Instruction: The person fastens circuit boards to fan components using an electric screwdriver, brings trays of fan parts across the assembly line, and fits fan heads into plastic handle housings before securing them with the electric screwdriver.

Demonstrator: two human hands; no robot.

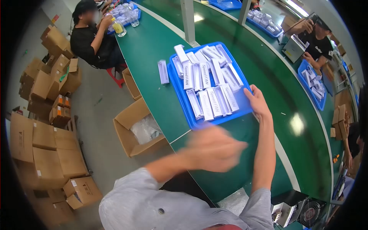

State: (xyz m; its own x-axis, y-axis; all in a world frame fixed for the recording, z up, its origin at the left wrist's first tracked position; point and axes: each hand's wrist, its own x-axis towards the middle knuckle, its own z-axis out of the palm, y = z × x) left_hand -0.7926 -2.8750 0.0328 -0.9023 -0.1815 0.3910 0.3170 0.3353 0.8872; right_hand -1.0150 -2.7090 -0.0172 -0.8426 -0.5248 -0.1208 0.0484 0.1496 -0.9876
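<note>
Head view: the right hand (258,101) grips the corner of a blue tray (186,106) over the green bench (147,42); left hand (214,147) blurred, grip unclear. Tipping could spill loosely piled "Speed FAN" pieces (186,76).

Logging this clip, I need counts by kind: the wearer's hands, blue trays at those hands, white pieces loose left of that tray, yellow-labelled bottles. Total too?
Left hand and right hand: 2
Blue tray: 1
Loose white piece: 1
Yellow-labelled bottle: 1
Total: 5

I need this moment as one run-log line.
right hand: holds blue tray edge; left hand: blurred, near tray; tray: white pieces; beside tray: one white piece
</note>
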